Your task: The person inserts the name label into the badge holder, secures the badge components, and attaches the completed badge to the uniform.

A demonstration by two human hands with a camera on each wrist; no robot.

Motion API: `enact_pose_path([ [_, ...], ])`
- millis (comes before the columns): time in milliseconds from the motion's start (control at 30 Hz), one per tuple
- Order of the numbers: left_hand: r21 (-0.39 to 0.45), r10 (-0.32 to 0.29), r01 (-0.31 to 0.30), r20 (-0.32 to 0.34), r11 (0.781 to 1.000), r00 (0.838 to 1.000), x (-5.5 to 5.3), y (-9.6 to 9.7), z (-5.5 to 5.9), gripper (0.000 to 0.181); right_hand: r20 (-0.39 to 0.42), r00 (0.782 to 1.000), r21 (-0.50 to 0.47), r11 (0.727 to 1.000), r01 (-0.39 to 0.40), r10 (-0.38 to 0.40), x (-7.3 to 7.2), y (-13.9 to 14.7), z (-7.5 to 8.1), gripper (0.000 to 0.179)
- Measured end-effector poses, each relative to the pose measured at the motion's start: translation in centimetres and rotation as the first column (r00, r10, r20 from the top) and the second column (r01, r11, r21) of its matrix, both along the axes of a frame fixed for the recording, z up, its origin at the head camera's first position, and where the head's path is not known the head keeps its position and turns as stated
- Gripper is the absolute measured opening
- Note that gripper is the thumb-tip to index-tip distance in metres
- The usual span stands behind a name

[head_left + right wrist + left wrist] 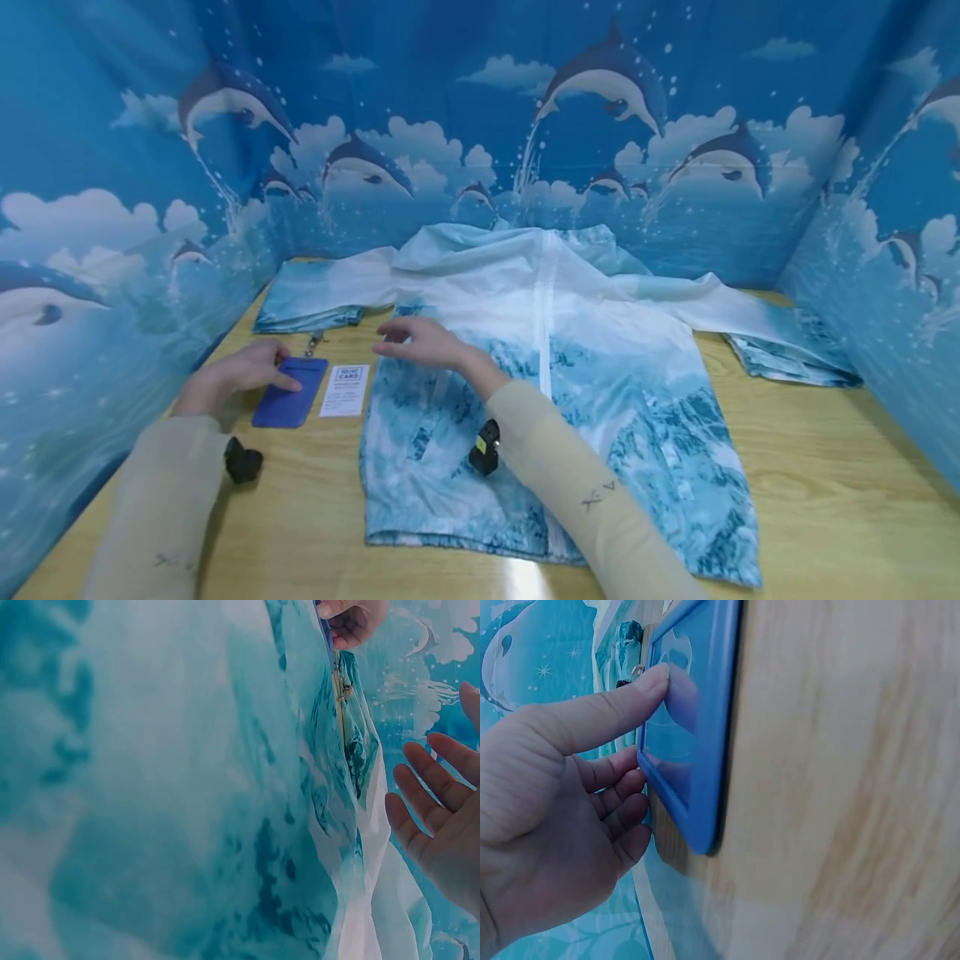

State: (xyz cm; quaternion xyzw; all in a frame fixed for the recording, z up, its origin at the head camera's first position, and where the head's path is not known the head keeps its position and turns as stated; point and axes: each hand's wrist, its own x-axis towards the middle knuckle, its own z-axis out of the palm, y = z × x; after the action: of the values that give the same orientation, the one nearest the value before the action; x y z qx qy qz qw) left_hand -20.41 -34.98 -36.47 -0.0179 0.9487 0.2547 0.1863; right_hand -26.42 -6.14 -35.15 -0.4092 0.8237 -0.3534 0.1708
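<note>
A blue ID card holder [291,393] with a clear window and a metal clip [313,342] at its top lies on the table at the left. My left hand [251,369] is at its left side, thumb over the window and fingertips at the edge, pinching it in the left wrist view [562,780]. Just right of the holder lies a white printed card [345,391]. My right hand [423,342] hovers over the left part of a spread-out jacket [480,417], its fingers loosely bent with nothing in them.
The teal-and-white zipped jacket covers the middle of the wooden table [832,467], its sleeves [787,329] stretched to both sides with folded ends. Dolphin-print curtains [480,108] stand around the back and sides.
</note>
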Motion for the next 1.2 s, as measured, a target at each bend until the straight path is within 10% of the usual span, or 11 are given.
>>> enact_pose_path([
  [500, 0.037, 0.068, -0.067, -0.014, 0.997, 0.998, 0.8, -1.1, 0.2, 0.074, -0.01, 1.0, 0.022, 1.0, -0.013, 0.013, 0.3, -1.2, -0.5, 0.056],
  [867, 0.07, 0.094, -0.084, -0.144, 0.994, 0.985, 0.7, -1.5, 0.2, 0.049, -0.021, 1.0, 0.05, 0.999, -0.018, 0.019, 0.2, -1.7, -0.5, 0.055],
  [1200, 0.232, 0.133, -0.089, -0.181, 0.969, 0.974, 0.8, -1.3, 1.7, 0.053, -0.032, 0.999, 0.04, 0.999, 0.036, -0.035, 0.3, -1.5, -0.7, 0.054],
])
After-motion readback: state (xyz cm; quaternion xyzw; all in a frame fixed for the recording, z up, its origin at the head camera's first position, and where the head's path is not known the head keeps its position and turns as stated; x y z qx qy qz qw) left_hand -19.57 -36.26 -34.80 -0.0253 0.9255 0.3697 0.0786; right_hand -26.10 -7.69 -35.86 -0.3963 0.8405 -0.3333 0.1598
